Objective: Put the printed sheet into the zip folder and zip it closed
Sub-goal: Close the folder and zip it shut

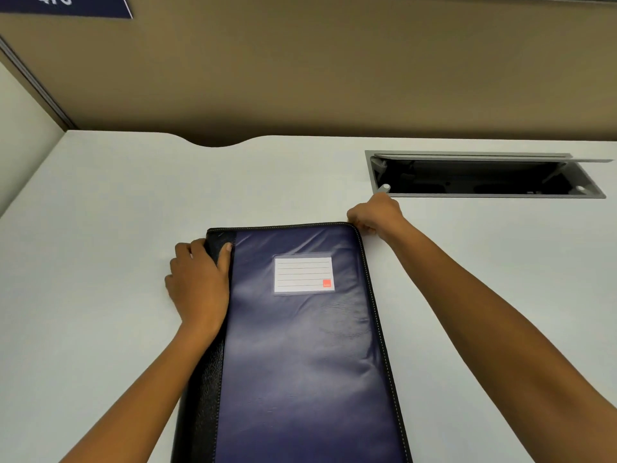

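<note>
A dark blue zip folder point(300, 345) with a black spine and a white label pocket point(303, 275) lies closed and flat on the white desk point(100, 212). My left hand point(198, 282) presses on the spine near the folder's far left corner, thumb on the cover. My right hand point(375, 215) is closed in a fist at the far right corner, pinching what seems to be the zip pull, which the fingers hide. The printed sheet is not visible anywhere.
An open cable hatch point(484, 175) with a grey metal frame is sunk into the desk just beyond my right hand. A brown partition wall point(300, 78) rises behind the desk, with a rounded cut-out point(217, 142) in the desk's far edge.
</note>
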Tool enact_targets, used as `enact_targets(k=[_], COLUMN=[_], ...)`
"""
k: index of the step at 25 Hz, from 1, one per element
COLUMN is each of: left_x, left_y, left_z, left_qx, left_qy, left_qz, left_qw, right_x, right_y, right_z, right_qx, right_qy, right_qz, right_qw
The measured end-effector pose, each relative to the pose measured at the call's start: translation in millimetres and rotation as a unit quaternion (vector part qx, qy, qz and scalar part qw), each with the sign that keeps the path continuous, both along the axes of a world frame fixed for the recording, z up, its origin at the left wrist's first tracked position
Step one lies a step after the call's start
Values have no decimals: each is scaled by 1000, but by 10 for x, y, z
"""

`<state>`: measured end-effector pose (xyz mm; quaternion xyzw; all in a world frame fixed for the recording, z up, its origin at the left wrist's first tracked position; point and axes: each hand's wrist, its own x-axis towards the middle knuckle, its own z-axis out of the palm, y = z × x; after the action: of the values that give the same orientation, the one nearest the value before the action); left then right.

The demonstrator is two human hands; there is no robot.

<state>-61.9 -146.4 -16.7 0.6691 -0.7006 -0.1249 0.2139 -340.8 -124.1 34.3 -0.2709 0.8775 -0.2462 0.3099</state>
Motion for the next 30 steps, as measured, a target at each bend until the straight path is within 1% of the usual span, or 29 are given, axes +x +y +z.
enact_targets(k=[2, 5, 8, 11, 15, 17, 19, 21, 22, 25, 26, 28, 30], left_x=[28, 29, 24, 17, 10, 22, 29, 25, 20, 8, 13, 36, 80], left_y=[2, -1, -7, -20, -33, -34, -35, -36, -34, -1, 9, 25, 87], left_z=[-13, -19, -19, -30, -46, -55, -56, -56, -52, -34, -19, 14, 32], left_qx=[-11, -22, -23, -25, -23, -27, -28, -26, -23, -19, -13, 2, 12], left_qy=[40, 65, 82, 83, 82, 83, 79, 57, 44, 23, 27, 50, 73], left_qz=[-21, -36, -38, -33, -28, -29, -27, -17, -9, 7, 8, 3, -12], left_qw=[999, 997, 996, 996, 996, 996, 996, 998, 999, 1000, 1000, 999, 997], right_x=[97, 376, 823, 1291, 1821, 1972, 1999, 1967, 1957, 1875, 1827, 1699, 1566], right_y=[-109, -327, -570, -801, -994, -1022, -1002, -901, -816, -458, -314, 17, 409], right_z=[57, 168, 171, 112, 26, -8, -89, -209, -277, -407, -411, -455, -542], right_qx=[-6, 16, 8, -27, -55, -60, -76, -126, -164, -248, -265, -291, -290], right_qy=[44, 106, 107, 98, 111, 116, 102, 73, 73, 126, 130, 143, 181], right_qz=[21, 99, 173, 237, 292, 299, 285, 247, 236, 225, 222, 225, 236], right_qw=[999, 989, 979, 966, 949, 945, 950, 958, 955, 934, 930, 919, 910])
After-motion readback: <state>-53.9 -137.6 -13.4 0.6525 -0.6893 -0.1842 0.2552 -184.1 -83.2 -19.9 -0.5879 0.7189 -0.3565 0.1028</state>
